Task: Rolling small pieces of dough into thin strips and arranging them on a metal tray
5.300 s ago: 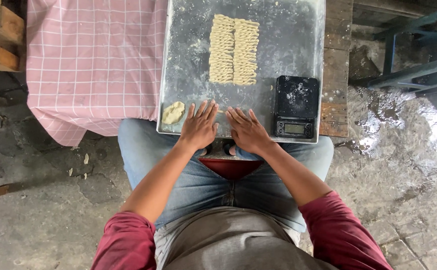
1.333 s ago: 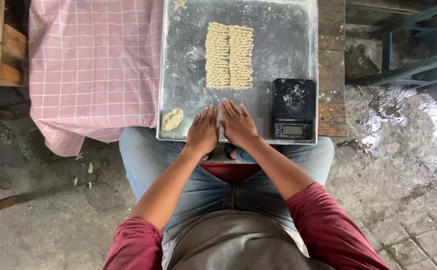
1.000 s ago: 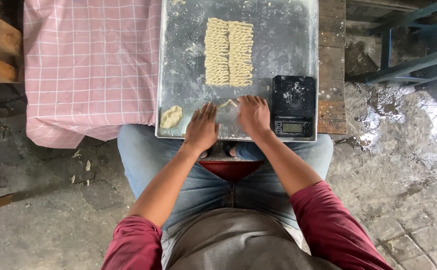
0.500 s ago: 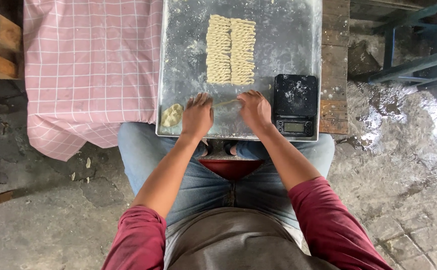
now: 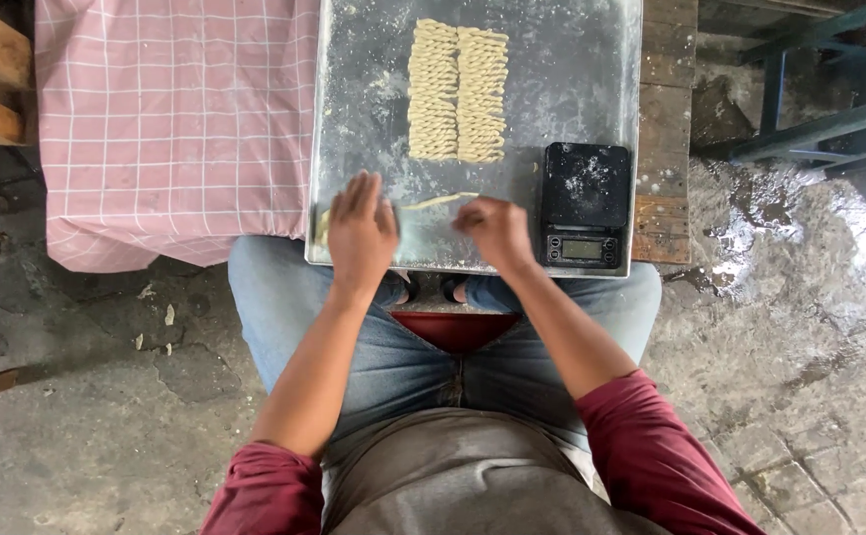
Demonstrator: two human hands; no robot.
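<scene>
On the floured tray (image 5: 592,59), left hand (image 5: 359,230) lies flat, right hand (image 5: 495,228) pinches the dough strand (image 5: 435,203).

The person wears dark red sleeves pushed up the forearms, blue jeans and a grey-brown apron.

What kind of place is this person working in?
Probably a small home or backyard food workshop. A floured metal tray holds rows of twisted dough beside a scale, on a rough wooden table with a checked cloth, over a cracked, wet concrete floor.
</scene>
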